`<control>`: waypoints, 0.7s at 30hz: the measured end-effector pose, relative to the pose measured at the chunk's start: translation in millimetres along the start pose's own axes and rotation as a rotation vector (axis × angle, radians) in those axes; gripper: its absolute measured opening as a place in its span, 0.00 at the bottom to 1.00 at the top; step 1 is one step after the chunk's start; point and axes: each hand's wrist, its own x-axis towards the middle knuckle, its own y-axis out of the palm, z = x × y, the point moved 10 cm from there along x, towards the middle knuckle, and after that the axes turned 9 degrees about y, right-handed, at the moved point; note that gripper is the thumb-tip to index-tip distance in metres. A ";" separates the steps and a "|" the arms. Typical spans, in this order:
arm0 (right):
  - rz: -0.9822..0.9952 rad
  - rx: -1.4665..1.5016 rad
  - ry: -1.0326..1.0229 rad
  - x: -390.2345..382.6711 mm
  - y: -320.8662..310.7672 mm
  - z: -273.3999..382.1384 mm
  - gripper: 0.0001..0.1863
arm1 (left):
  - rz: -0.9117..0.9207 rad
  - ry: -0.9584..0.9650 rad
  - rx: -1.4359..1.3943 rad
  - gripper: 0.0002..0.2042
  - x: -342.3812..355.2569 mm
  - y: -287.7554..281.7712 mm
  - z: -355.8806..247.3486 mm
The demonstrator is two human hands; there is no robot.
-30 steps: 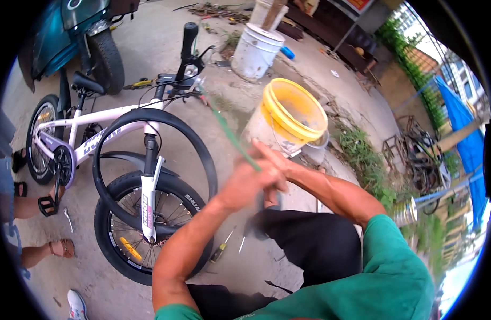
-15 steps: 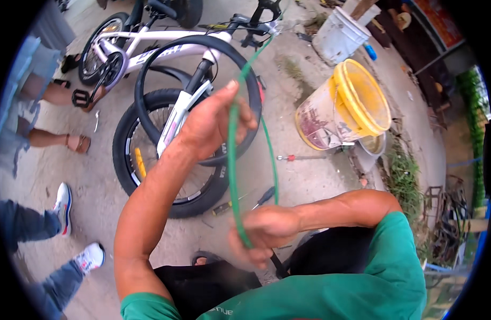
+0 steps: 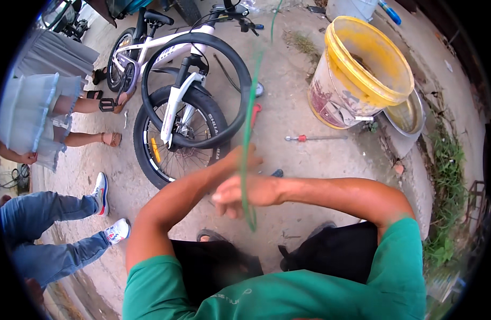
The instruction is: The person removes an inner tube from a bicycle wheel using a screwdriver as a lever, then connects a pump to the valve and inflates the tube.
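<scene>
A thin green cord (image 3: 251, 101), blurred by motion, runs from the top of the view down past both hands and bends into a loop below them. My right hand (image 3: 251, 192) has its fingers curled around the cord. Just beyond it, my left hand (image 3: 243, 159) is partly covered by the right and by the cord; its fingers are smeared. Ahead, a white bicycle (image 3: 176, 96) has a loose black tyre (image 3: 245, 101) hung around its fork area, over the front wheel (image 3: 149, 144).
At right stands a yellow-rimmed bucket (image 3: 331, 74), with a screwdriver-like tool with a red collar (image 3: 304, 138) on the concrete before it. A red-handled tool (image 3: 254, 113) lies beside the tyre. People's legs (image 3: 69, 208) are at left. A white bucket (image 3: 352, 8) stands farther back.
Both hands have drawn together, the left coming down toward me and the right rising slightly. The cord's loop has narrowed. The view has shifted, so the bicycle and bucket sit differently.
</scene>
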 end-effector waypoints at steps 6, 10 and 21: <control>-0.284 -0.090 0.211 -45.2 -112.5 -46.5 0.22 | -0.562 -0.346 0.045 0.21 47.7 -29.2 38.2; -0.602 -0.357 0.432 -76.4 -201.9 -92.8 0.20 | -0.661 -0.448 0.155 0.32 56.0 -0.1 87.9; -0.937 -0.094 0.130 -125.9 -282.1 4.8 0.18 | -0.357 -0.412 -1.248 0.13 79.9 82.9 28.5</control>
